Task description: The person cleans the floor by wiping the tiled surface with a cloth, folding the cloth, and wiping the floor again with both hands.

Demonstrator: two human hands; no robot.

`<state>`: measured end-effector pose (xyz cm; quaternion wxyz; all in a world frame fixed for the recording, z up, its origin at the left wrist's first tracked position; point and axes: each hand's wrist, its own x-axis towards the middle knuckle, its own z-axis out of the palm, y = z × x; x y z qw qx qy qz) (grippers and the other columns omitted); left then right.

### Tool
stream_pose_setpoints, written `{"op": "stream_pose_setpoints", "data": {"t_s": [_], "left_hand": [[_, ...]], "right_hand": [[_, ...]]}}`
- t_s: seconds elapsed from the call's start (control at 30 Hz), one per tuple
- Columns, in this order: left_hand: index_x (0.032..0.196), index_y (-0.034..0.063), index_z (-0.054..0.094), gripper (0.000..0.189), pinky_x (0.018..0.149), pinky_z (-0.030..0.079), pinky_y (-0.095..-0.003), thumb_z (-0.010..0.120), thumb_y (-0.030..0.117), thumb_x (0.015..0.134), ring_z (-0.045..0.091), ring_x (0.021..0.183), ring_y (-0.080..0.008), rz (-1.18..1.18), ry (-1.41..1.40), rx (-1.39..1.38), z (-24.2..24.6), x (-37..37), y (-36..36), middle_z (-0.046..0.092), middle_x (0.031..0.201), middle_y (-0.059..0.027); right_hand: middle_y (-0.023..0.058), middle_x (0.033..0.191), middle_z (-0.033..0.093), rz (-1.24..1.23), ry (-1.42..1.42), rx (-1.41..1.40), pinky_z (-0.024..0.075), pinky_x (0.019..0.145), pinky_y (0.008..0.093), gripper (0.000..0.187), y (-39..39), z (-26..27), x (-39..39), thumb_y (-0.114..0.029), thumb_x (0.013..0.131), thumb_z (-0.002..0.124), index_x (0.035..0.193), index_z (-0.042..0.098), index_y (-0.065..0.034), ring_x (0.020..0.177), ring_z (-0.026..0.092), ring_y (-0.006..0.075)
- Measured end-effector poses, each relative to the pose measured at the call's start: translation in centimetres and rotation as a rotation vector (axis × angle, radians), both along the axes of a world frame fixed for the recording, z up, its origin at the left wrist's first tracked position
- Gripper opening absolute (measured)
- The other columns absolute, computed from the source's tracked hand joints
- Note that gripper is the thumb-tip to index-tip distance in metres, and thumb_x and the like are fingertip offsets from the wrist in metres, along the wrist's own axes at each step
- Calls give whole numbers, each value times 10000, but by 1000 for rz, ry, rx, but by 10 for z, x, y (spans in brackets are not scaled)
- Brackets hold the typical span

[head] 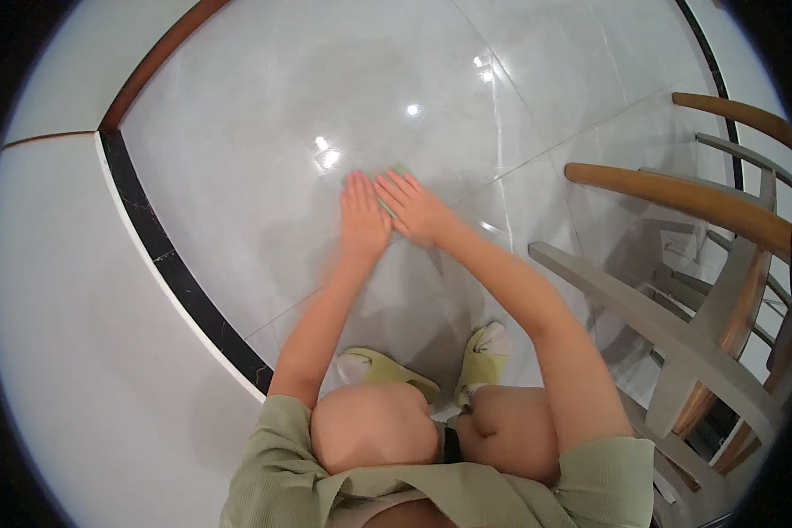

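My left hand and my right hand lie flat, side by side and slightly blurred, over a green cloth on the glossy tiled floor. Only slivers of the cloth show, between the hands and past the fingertips; the rest is hidden under them. The fingers of both hands are stretched forward, and the palms press down on the cloth. Neither hand has its fingers curled around it.
Wooden and grey chairs stand at the right. A black baseboard strip and a pale wall run along the left, with a brown wooden edge above. My feet in yellow-green slippers are close behind my hands.
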<state>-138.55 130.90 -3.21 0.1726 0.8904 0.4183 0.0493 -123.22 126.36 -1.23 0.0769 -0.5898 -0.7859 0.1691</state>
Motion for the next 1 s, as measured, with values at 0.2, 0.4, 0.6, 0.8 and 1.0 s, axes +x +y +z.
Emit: {"op": "stream_pose_setpoints", "data": {"t_s": [0.2, 0.4, 0.6, 0.8, 1.0], "left_hand": [[1375, -105, 296, 670, 1150, 147, -459, 491, 254, 844, 189, 1397, -354, -258, 151, -194, 21, 22, -143, 263, 1467, -245], [1408, -78, 251, 734, 1157, 134, -424, 506, 323, 849, 167, 1410, -318, -344, 140, -221, 15, 11, -120, 226, 1497, -203], [1407, -84, 243, 692, 1156, 145, -422, 483, 278, 869, 172, 1405, -334, -367, 232, 165, 14, 53, 21, 209, 1496, -222], [1418, -53, 252, 674, 1162, 136, -399, 466, 286, 876, 184, 1408, -291, -150, 177, 170, 5, 114, 49, 239, 1497, -181], [1396, -81, 275, 666, 1161, 120, -421, 466, 293, 880, 161, 1410, -318, -540, 137, 5, 16, 106, -23, 220, 1498, -209]], "right_hand": [[137, 1486, 284, -50, 11, -211, 200, 1127, 446, 630, -167, 12, 23, -318, 900, 460, 1423, 283, -16, 1379, 241, 303], [133, 1467, 321, -99, 114, -251, 233, 1105, 456, 617, -158, 14, 24, -268, 886, 486, 1422, 297, -26, 1362, 276, 308], [106, 1463, 339, -244, 97, 128, 248, 1103, 439, 576, -20, -9, 51, -214, 875, 484, 1407, 341, -45, 1349, 299, 299], [100, 1462, 340, -409, 94, 220, 238, 1108, 433, 567, 16, -11, 81, -200, 874, 485, 1405, 348, -56, 1352, 293, 304], [150, 1443, 351, -488, 88, 43, 256, 1084, 483, 577, -94, -4, 72, -202, 866, 500, 1396, 351, -31, 1338, 307, 340]]}}
